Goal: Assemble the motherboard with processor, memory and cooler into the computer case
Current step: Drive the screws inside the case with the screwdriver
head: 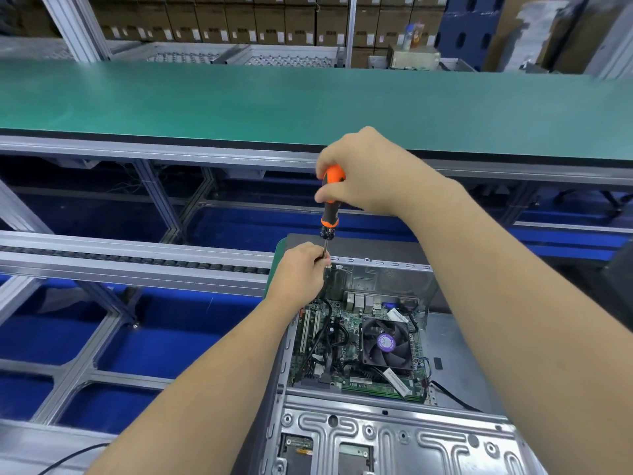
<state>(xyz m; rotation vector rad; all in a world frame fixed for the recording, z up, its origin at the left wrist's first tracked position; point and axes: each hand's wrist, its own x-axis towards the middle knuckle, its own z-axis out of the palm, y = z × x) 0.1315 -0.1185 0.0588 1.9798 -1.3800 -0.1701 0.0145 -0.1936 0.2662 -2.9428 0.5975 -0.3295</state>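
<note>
The open grey computer case (394, 430) lies on its side in front of me. Inside it sits the green motherboard (346, 351) with a black cooler fan (387, 342) and a memory stick (380, 392) along its near edge. My right hand (366, 173) grips the orange-and-black handle of a screwdriver (329, 207) held upright over the case's far left corner. My left hand (301, 269) pinches the screwdriver's metal shaft just above the motherboard's far left corner. The tip is hidden behind my left fingers.
A long green bench top (308, 104) runs across beyond the case. A roller conveyor rail (137, 260) lies to the left over an aluminium frame and blue floor. Cardboard boxes (239, 22) are stacked at the back. A black cable (68, 457) crosses the bottom left.
</note>
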